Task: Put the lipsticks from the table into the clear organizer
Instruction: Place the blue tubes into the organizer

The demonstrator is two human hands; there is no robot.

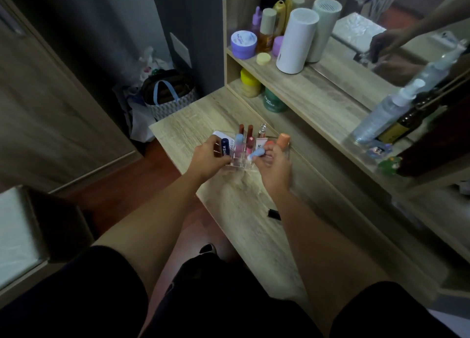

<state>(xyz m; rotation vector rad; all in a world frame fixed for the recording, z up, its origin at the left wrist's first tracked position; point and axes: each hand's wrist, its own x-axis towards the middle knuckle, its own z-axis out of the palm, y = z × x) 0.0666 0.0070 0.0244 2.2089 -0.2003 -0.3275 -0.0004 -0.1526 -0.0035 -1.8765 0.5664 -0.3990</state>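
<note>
The clear organizer [237,161] stands on the wooden table [244,205], with several lipsticks upright in its slots, among them a blue-pink tube [239,140] and dark red ones [250,130]. My left hand [207,157] grips the organizer's left side, next to a dark blue Nivea stick [224,148]. My right hand [273,164] holds a light blue lipstick [255,154], tilted, right at the organizer's near right corner. An orange-capped tube [283,140] shows just beyond my right hand. A small black lipstick [274,214] lies on the table near my right forearm.
Shelves at the back carry jars, bottles and a white cylinder [296,41]. A mirror [381,40] leans on the right with spray bottles [389,111] before it. A bag [169,101] sits on the floor left of the table. A dark wardrobe stands on the left.
</note>
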